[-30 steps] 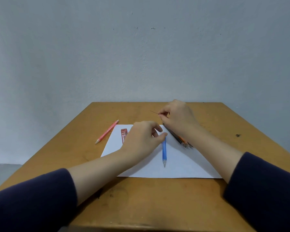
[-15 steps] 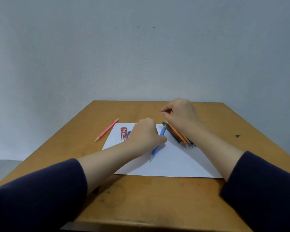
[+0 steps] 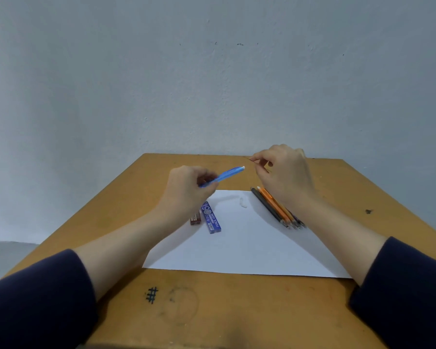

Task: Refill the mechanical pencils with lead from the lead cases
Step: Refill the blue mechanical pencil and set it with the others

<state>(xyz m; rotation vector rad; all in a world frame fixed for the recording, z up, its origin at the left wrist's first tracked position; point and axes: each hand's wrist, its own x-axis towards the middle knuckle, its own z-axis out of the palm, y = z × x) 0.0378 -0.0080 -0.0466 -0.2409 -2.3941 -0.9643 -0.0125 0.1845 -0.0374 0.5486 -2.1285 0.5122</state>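
My left hand [image 3: 186,190] grips a blue mechanical pencil [image 3: 224,175] lifted above the table, its open back end pointing right and up. My right hand [image 3: 285,172] pinches a thin lead stick [image 3: 252,160] a short gap from that end. On the white paper sheet [image 3: 247,245] lie a blue lead case [image 3: 211,217] and a dark red lead case [image 3: 195,218], partly hidden by my left wrist. A small white cap [image 3: 242,202] rests on the paper. Several pencils, black and orange [image 3: 275,206], lie bundled beneath my right wrist.
The wooden table [image 3: 212,306] has a pen-drawn hash mark near its front edge and a dark spot [image 3: 368,211] at the right. A grey wall stands right behind the far edge.
My left hand has lifted the blue pencil off the paper and turned its back end toward my right hand. The lead cases came into view. The pink pencil at the left is out of sight.
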